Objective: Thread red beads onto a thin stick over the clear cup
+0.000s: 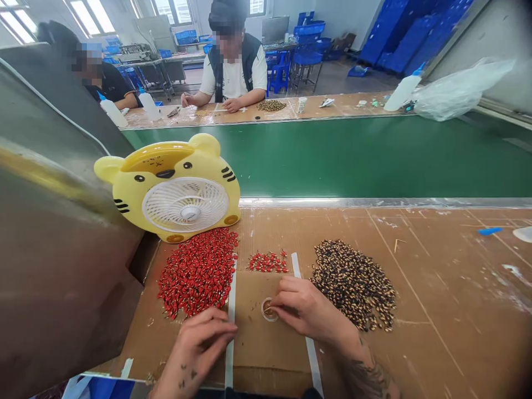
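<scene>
My right hand (pixel 305 307) is closed in a pinch on what looks like a thin pale stick, its end over a small round clear dish (pixel 269 317) on the cardboard sheet (pixel 266 349). My left hand (pixel 203 338) rests by the near edge of a big heap of small red pieces (pixel 197 271), thumb and fingertips pressed together; anything between them is too small to make out. Beyond the dish lies a small group of red pieces with pale tips (pixel 268 261). To the right of my right hand spreads a pile of small black-and-tan pieces (pixel 353 282).
A yellow animal-faced fan (pixel 177 185) stands behind the red heap. White tape strips (pixel 296 266) flank the cardboard. Past a green belt (pixel 353 158), two people sit at another bench with glue-type bottles (pixel 404 91) and a plastic bag (pixel 451 97). A metal housing (pixel 54 249) borders the left.
</scene>
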Tool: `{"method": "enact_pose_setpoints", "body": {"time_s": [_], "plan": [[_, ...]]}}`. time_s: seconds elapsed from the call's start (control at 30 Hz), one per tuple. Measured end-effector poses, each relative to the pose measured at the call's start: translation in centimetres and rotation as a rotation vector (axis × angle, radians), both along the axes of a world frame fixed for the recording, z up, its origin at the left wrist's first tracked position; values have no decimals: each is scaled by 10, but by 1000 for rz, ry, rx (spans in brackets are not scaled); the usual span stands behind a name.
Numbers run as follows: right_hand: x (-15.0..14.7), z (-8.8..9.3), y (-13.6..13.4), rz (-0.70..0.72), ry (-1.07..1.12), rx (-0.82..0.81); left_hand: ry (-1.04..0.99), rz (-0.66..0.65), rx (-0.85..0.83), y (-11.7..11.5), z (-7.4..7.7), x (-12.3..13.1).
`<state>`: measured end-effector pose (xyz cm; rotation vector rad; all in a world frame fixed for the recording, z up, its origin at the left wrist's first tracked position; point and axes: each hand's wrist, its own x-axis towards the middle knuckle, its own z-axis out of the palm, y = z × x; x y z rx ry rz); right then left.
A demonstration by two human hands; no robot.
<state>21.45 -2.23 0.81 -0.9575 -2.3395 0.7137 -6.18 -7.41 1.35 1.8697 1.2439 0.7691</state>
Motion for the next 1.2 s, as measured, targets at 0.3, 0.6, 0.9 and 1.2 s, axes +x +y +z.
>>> {"method": "enact_pose_setpoints", "body": {"time_s": [0.3, 0.6, 0.9, 1.2], "plan": [[-3, 0, 0, 15, -59, 51, -483, 60, -163, 78, 11, 54], [-2, -6, 3, -10, -35, -12, -653, 69, -376, 72, -15, 53], [9, -1, 2, -109, 312, -132, -541, 176, -555, 73, -9, 60], [3, -2, -2, -287, 556, -109, -493, 139, -607, 69, -12, 67]]}}
